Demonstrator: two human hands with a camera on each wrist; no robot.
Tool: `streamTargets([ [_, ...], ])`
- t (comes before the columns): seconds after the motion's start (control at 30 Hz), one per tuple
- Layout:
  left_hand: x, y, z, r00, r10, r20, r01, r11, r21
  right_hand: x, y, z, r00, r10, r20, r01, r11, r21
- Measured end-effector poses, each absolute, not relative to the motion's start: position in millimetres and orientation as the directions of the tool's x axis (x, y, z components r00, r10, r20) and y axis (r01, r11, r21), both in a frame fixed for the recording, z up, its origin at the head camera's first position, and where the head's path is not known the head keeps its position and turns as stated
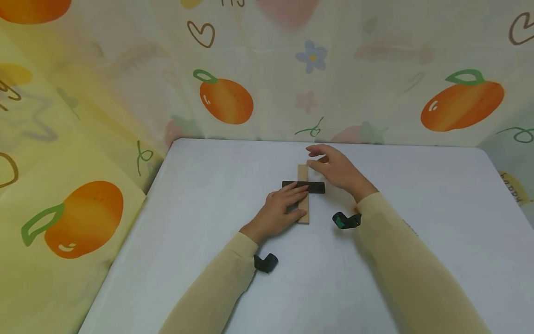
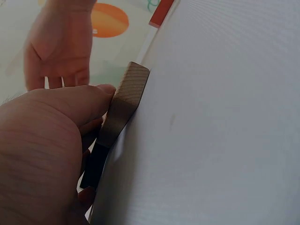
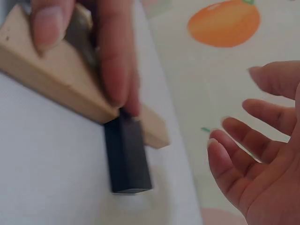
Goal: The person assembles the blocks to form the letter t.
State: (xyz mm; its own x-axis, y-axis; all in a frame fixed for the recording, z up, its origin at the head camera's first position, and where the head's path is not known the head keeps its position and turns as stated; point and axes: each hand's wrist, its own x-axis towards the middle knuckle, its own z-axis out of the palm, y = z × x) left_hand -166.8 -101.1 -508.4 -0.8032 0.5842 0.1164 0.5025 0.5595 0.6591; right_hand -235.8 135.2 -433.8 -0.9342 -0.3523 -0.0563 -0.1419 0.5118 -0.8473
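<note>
A pale wooden strip (image 1: 303,173) lies on the table pointing away from me, and a dark bar (image 1: 317,187) crosses over it. My left hand (image 1: 277,211) rests on both, its fingers extended across the dark bar and its thumb on the near part of the strip. In the left wrist view the thumb touches the wooden strip (image 2: 131,86). Just right of the strip's far end, my right hand (image 1: 335,169) hovers with loosely bent fingers, apart from both pieces. The right wrist view shows nothing in that hand (image 3: 267,159).
The white table (image 1: 217,185) meets a fruit-printed cloth (image 1: 267,69) at its back edge. A reddish piece (image 2: 161,11) shows at the top of the left wrist view; its kind is unclear. Small black cameras (image 1: 267,263) sit at both wrists.
</note>
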Motion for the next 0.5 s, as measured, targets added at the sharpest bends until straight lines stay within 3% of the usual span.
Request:
streamTargets([
  [0.27,-166,-102,-507,-0.803,0.585,0.114,0.499,0.554,0.667,-219,149,-407,-0.938,-0.345,0.009,-0.150,0.385,-0.911],
  [0.5,-166,-101,-509,-0.801,0.586,0.121,0.501,0.545,0.673,-201,164,-390,-0.940,-0.337,0.060,-0.184,0.350,-0.918],
])
